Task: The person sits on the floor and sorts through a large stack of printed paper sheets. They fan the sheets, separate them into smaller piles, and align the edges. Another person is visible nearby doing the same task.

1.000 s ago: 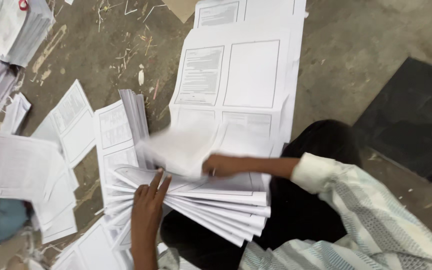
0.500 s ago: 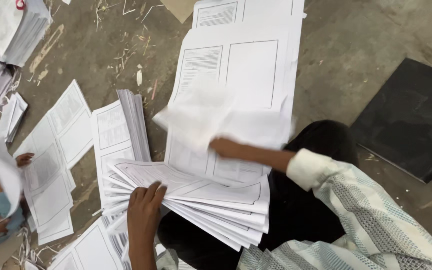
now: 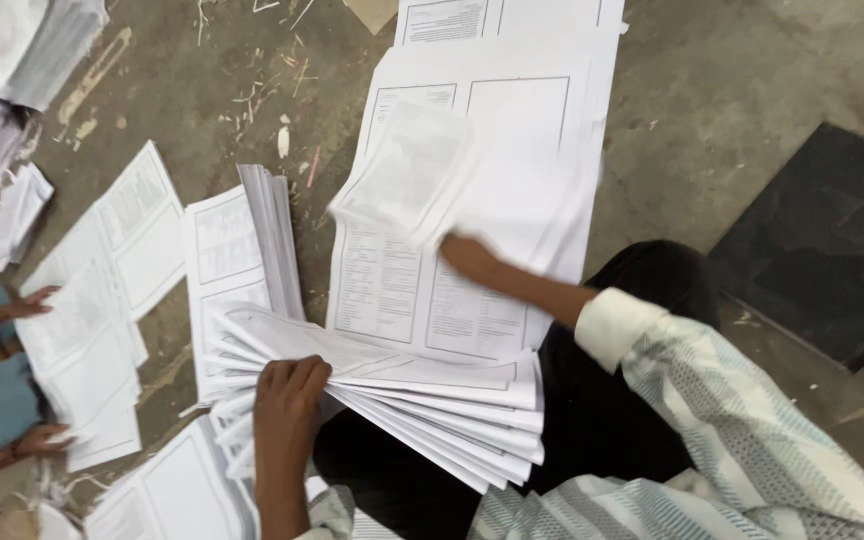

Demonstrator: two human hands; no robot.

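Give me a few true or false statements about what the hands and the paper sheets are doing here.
1. The left hand presses on a fanned stack of white printed sheets. True.
2. The right hand holds a blurred white sheet. True.
3. The large flat printed sheets lie on a wooden table. False: they lie on the grey concrete floor.
4. The dark square mat is covered with paper. False: it is bare.

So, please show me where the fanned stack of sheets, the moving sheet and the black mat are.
fanned stack of sheets (image 3: 422, 400), head view, middle of the fan.
moving sheet (image 3: 407, 165), head view, its blurred centre.
black mat (image 3: 832, 240), head view, its middle.
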